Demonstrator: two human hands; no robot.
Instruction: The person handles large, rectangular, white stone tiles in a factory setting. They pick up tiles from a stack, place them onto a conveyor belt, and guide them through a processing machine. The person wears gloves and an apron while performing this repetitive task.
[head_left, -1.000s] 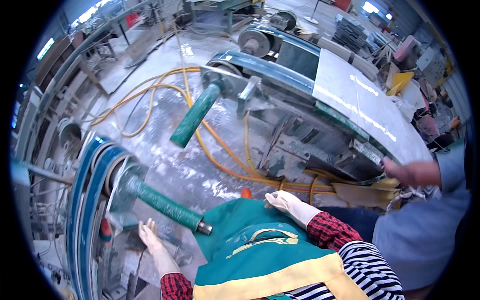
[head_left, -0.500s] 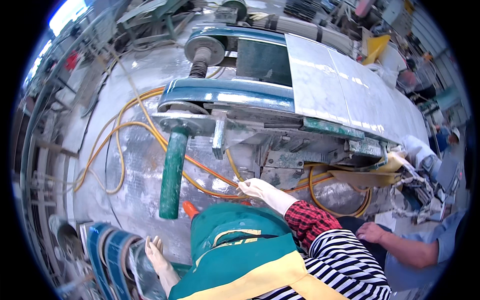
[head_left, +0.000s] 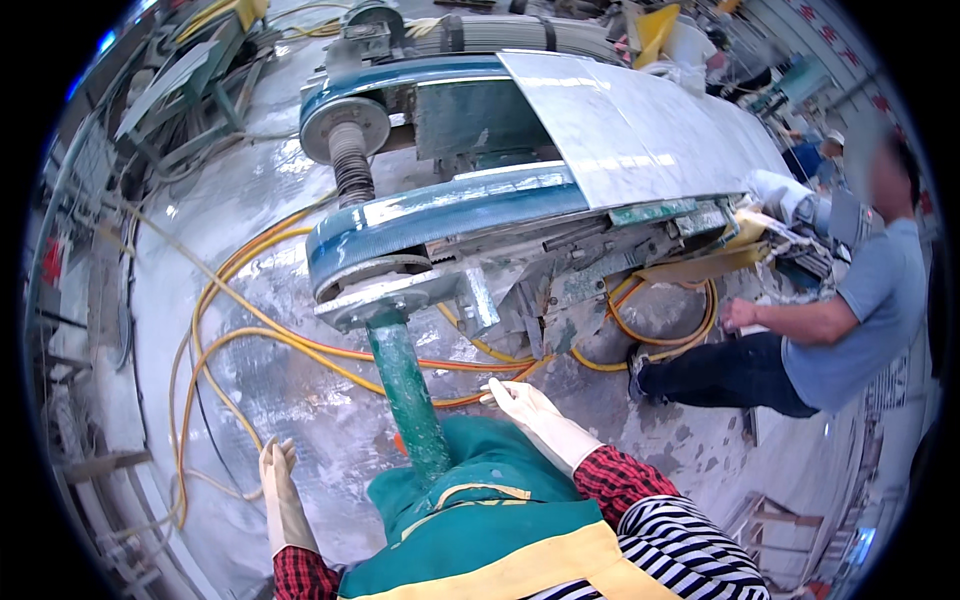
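My left hand (head_left: 280, 480), in a cream rubber glove, hovers above the wet floor with its fingers loosely stretched out and nothing in them. In a matching glove, my right hand (head_left: 527, 408) is in front of my green apron (head_left: 500, 550), its fingers extended and holding nothing. Between the two hands, a green cylindrical motor (head_left: 408, 400) hangs off the conveyor's near end. The conveyor's blue belts (head_left: 440, 208) run to the right beneath white marble-look slabs (head_left: 630, 130). Neither hand visibly touches the machine.
Yellow and orange hoses (head_left: 235, 275) loop across the wet floor (head_left: 300, 310). On the right stands a person in a blue shirt (head_left: 885, 285). A metal rack (head_left: 190, 85) stands at the far left, and a yellow bin piece (head_left: 655, 35) shows beyond the conveyor.
My view has turned to the right, and the motor now appears nearer my apron. My left hand has moved forward. The person on the right now stands farther off, in fuller view.
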